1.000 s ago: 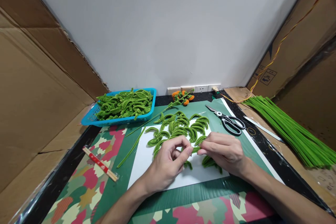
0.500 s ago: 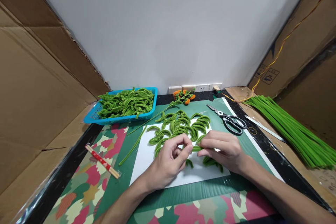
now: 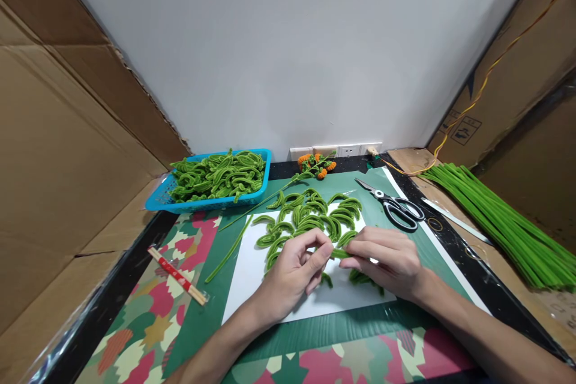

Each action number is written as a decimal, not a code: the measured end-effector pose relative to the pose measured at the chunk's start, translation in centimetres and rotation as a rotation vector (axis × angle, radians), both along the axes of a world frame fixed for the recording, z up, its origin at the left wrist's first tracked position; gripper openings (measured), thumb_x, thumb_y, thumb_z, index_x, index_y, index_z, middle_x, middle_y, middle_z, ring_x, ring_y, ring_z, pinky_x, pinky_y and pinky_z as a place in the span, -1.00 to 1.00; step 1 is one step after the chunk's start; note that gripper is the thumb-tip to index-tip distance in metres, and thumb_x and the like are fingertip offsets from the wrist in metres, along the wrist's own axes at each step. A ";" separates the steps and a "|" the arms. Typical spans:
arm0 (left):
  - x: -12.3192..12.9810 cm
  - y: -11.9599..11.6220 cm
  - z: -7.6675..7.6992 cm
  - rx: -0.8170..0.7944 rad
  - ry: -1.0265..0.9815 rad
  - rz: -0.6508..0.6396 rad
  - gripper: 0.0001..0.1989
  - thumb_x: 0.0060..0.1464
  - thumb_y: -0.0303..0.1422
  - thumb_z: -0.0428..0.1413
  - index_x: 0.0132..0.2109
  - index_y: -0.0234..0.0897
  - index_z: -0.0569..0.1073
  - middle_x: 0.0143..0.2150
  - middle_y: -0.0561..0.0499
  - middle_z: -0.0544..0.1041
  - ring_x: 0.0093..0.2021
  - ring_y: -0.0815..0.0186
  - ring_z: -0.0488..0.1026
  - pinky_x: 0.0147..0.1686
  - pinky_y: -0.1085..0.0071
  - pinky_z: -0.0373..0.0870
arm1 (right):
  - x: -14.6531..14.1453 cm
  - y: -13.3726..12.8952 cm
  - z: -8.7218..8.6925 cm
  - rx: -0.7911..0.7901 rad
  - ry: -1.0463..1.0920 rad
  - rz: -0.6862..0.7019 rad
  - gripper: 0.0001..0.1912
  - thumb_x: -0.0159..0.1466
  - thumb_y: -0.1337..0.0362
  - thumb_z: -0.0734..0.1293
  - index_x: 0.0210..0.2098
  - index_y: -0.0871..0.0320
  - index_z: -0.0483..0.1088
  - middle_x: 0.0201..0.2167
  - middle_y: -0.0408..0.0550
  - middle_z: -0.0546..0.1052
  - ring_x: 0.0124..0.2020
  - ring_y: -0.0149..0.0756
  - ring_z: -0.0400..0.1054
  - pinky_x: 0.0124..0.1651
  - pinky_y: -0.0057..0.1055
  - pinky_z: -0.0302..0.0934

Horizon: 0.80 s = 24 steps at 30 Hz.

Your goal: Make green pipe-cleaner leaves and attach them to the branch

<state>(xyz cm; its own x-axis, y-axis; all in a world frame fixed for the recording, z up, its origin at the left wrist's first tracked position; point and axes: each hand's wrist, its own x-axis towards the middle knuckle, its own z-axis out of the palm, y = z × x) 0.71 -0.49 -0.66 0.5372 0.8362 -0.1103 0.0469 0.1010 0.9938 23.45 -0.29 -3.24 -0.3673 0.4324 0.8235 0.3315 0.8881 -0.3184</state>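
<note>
A short green pipe cleaner piece (image 3: 340, 254) stretches between my two hands above the white paper (image 3: 245, 279). My left hand (image 3: 294, 267) pinches its left end between thumb and fingertips. At the other end my right hand (image 3: 387, 258) is closed on it, the fingers covering that tip. Many curved green pipe cleaner leaves (image 3: 310, 210) lie on the paper just beyond my hands. A few more leaves (image 3: 364, 281) show partly under my right hand. One long straight green pipe cleaner (image 3: 228, 251) rests left of the paper.
A blue basket (image 3: 268, 174) piled with green leaves stands at the back left. An orange flower stem (image 3: 317, 165) lies near the wall sockets. Black-handled scissors (image 3: 400, 210) and a bundle of green pipe cleaners (image 3: 499, 225) are on the right; wrapped chopsticks (image 3: 177, 276) lie left.
Both hands stay in nearly the same place, still holding the green piece. The piece now slopes slightly down to the right. The whole view has shifted very slightly.
</note>
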 end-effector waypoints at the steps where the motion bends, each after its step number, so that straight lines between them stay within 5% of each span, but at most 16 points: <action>1: 0.0 0.0 -0.1 0.005 -0.005 0.004 -0.62 0.39 -0.01 0.13 -0.17 -0.26 0.41 -0.45 0.17 0.30 -0.61 0.52 0.19 -0.62 0.56 0.03 | 0.0 0.0 0.0 0.005 0.002 -0.005 -0.91 0.41 0.34 0.46 -0.11 0.19 0.51 -0.41 -0.02 0.62 -0.44 -0.31 0.46 -0.36 -0.38 0.31; 8: 0.0 0.0 0.0 0.045 0.051 0.038 -0.67 0.26 -0.10 0.31 -0.10 -0.24 0.45 -0.54 0.22 0.27 -0.58 0.49 0.18 -0.60 0.59 0.09 | -0.3 -0.1 0.5 0.054 -0.029 -0.030 -0.93 0.43 0.31 0.45 -0.16 0.16 0.49 -0.46 -0.07 0.60 -0.49 -0.34 0.43 -0.40 -0.37 0.24; 24: 0.5 0.2 0.3 -0.008 -0.044 0.147 -0.64 0.29 -0.07 0.27 -0.05 -0.24 0.39 -0.63 0.18 0.46 -0.75 0.48 0.29 -0.74 0.65 0.06 | 0.0 0.1 0.5 0.079 -0.157 -0.117 -0.94 0.47 0.39 0.35 -0.17 0.18 0.49 -0.46 -0.10 0.58 -0.52 -0.37 0.36 -0.43 -0.35 0.18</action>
